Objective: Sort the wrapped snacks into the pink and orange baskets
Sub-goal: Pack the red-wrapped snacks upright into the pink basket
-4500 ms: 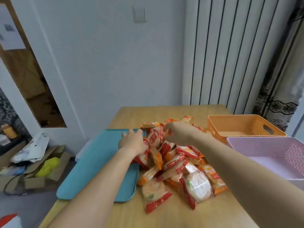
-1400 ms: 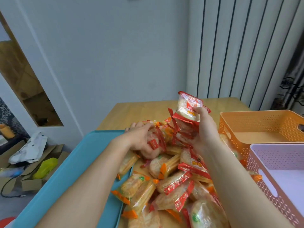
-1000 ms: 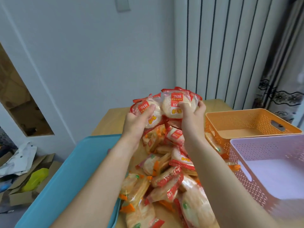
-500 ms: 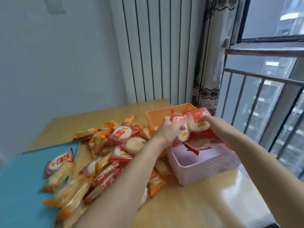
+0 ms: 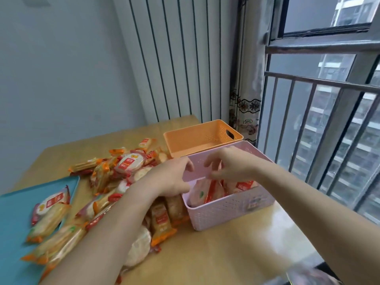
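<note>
While both hands hover at the pink basket, the view runs left to right across a wooden desk (image 5: 216, 254). Far left: a teal tray (image 5: 12, 212) w/ a few wrapped snacks lying on its right edge. Next to it, centre-left, the main snack pile (image 5: 115, 182), a loose heap of red- and orange-ended packets, still large. The left hand (image 5: 170, 179) sits over the pile's right edge, touching the basket's left rim, fingers loosely curled and holding nothing. The pink basket (image 5: 226, 208) stands right of the pile; behind it and touching it, the orange basket (image 5: 197, 138), which looks empty. The right hand (image 5: 232, 165) is above the pink basket's interior, fingers spread and drooping, fingertips just over the packets, gripping nothing as far as can be seen. Far right: window bars and a curtain.

What changed: half a sec ago both hands carried a bunch of red-ended round snacks above the pink basket. Now that bunch, the dropped snacks (image 5: 207, 192), lies inside the basket at its near-left, and both hands have let go.

Meaning for the task: the first batch looks sorted, so red-ended round ones seem to go in pink. Progress is early, approx. one handful done, most of the pile untouched, nothing in orange yet. Likely next step: hands return left to the pile for another batch. Packets look light and slippery, so big handfuls may spill.
</note>
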Demonstrator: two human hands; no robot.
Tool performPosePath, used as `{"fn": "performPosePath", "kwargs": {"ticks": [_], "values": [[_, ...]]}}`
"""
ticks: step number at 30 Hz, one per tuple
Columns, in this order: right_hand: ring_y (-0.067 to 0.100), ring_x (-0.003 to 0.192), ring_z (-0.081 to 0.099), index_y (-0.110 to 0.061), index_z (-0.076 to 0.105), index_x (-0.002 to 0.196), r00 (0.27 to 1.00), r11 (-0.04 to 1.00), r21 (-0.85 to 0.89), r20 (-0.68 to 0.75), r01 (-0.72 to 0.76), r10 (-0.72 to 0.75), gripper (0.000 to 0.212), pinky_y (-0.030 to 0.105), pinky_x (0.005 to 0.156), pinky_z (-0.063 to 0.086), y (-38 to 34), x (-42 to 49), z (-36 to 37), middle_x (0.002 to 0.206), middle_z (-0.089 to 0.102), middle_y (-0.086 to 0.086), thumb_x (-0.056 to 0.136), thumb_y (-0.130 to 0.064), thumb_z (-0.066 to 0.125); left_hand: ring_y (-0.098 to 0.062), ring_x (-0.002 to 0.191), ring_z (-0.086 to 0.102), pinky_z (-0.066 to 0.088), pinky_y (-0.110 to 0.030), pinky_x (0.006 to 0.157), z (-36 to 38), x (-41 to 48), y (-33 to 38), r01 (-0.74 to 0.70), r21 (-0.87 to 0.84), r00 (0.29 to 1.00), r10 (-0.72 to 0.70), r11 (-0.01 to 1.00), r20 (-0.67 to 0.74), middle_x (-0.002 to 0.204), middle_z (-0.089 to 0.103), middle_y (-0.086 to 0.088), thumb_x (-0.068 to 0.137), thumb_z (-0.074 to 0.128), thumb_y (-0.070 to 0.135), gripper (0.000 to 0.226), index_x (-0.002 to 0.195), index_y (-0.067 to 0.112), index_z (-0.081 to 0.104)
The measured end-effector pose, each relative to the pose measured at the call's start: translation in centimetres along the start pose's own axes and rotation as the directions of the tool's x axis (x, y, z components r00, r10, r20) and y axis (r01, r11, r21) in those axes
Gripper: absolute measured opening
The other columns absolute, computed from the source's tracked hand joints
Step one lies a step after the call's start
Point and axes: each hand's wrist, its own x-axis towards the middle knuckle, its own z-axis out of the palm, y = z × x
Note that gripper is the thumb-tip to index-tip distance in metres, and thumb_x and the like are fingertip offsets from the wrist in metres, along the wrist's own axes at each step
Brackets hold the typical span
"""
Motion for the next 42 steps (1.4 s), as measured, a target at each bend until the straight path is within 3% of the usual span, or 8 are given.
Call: {"fn": "performPosePath", "kwargs": {"ticks": [5,8,12,17,21,26,33,42], "values": [[0.020,0.085,0.075,-0.034,0.069,0.119,0.971,0.998,-0.030,0.229,-0.060,0.065,0.047,0.041,0.081,0.062,-0.7,2.0,1.9,0.110,0.074,-0.002,0.077,-0.055,0.075,-0.009,0.116,0.059,0.046,-0.034,0.105,0.1,0.7,0.5,-0.013,-0.169,1.000,0.016,0.986,0.015,0.123,0.065,0.011,0.081,0.064,0.023,0.043,0.123,0.032,0.060],[0.012,0.077,0.070,-0.033,0.073,0.099,0.994,0.992,0.123,0.107,-0.039,0.026,0.023,0.027,0.068,0.056,-0.8,2.5,1.5,0.092,0.073,-0.006,0.077,-0.035,0.080,-0.006,0.102,0.066,0.049,-0.043,0.102,0.9,1.8,0.5,-0.117,-0.339,0.970,0.035,0.933,-0.239,0.104,0.069,0.018,0.071,0.057,0.033,0.032,0.102,0.040,0.059],[0.007,0.064,0.065,-0.021,0.075,0.111,0.988,0.919,0.389,-0.098,-0.068,0.115,0.027,0.022,0.057,0.051,-1.0,3.5,0.8,0.081,0.071,-0.007,0.085,-0.027,0.077,0.000,0.115,0.063,0.053,-0.037,0.101,1.5,2.1,-0.6,-0.276,-0.544,0.952,0.148,0.793,-0.268,0.129,0.057,0.021,0.077,0.063,0.025,0.062,0.136,0.034,0.047],[0.027,0.078,0.078,-0.002,0.067,0.112,0.983,0.748,0.649,-0.001,-0.138,0.183,0.019,0.046,0.080,0.064,-1.5,3.3,1.1,0.090,0.078,0.016,0.097,-0.012,0.063,-0.018,0.128,0.048,0.046,-0.046,0.105,3.1,2.2,-1.5,-0.281,-0.337,0.949,0.207,0.898,-0.237,0.144,0.037,0.020,0.067,0.071,0.040,0.085,0.143,0.052,0.034],[0.018,0.091,0.069,-0.019,0.060,0.124,0.974,0.983,0.107,-0.154,-0.148,0.163,0.032,0.042,0.083,0.060,-0.7,2.3,1.1,0.111,0.074,-0.001,0.095,-0.033,0.064,-0.012,0.118,0.049,0.047,-0.037,0.099,3.3,2.3,-1.7,-0.258,-0.361,0.945,0.155,0.896,-0.289,0.131,0.044,0.015,0.063,0.058,0.053,0.072,0.133,0.040,0.050],[0.014,0.097,0.065,-0.028,0.060,0.135,0.989,0.957,-0.278,0.092,-0.083,0.112,0.057,0.038,0.090,0.056,-1.7,1.0,1.3,0.112,0.072,-0.011,0.084,-0.050,0.074,-0.011,0.131,0.031,0.032,-0.039,0.114,4.1,2.5,-2.0,-0.176,-0.185,0.929,0.102,0.967,-0.355,0.141,0.046,0.018,0.073,0.045,0.048,0.043,0.110,0.035,0.063],[0.006,0.073,0.065,-0.022,0.070,0.115,0.993,0.993,0.008,-0.024,-0.118,0.118,0.035,0.027,0.066,0.057,-1.3,1.0,-0.4,0.086,0.071,-0.008,0.082,-0.019,0.081,-0.011,0.134,0.025,0.019,-0.023,0.107,3.5,2.7,-4.1,-0.166,-0.250,0.951,0.089,0.954,-0.295,0.147,0.042,0.014,0.081,0.056,0.035,0.040,0.116,0.027,0.072],[0.023,0.064,0.075,-0.001,0.072,0.096,0.928,0.917,0.281,-0.160,-0.283,0.335,0.023,0.036,0.057,0.064,-3.5,4.3,1.6,0.087,0.074,0.014,0.080,-0.015,0.082,-0.013,0.114,0.050,0.041,-0.033,0.095,3.3,2.3,-3.8,-0.291,-0.301,0.898,0.151,0.908,-0.413,0.118,0.057,0.012,0.067,0.059,0.027,0.046,0.112,0.036,0.059]]}}
